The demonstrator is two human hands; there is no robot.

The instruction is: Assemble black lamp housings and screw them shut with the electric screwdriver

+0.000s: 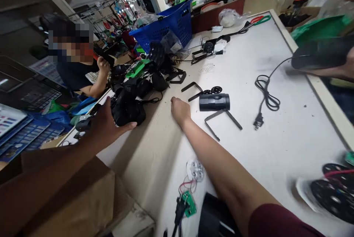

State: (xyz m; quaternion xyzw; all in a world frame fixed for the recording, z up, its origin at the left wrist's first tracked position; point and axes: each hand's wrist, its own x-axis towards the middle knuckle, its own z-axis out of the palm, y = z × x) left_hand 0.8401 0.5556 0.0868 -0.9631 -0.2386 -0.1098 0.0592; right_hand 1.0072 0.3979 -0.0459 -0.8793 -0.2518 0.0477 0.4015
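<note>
My left hand (106, 128) reaches to the pile of black parts (129, 107) at the left edge of the table, thumb stretched out and apart from the fingers, which are partly hidden. Over the table's middle, my right hand (180, 111) is closed with the fingers curled in; what it holds, if anything, is hidden. Right of it lie a black cylindrical housing (214, 102), two small black discs (212, 90) and dark U-shaped brackets (223, 123). Nearer me are a clear round lens piece (195, 170) and a green circuit board (189, 203) with wires.
A blue basket (166, 24) stands at the back. A coiled black cable (265, 95) lies on the white table (290, 133). Black discs (334, 192) sit at the lower right. One person (80, 71) sits at left; another person's hand (349, 68) holds a black object at right.
</note>
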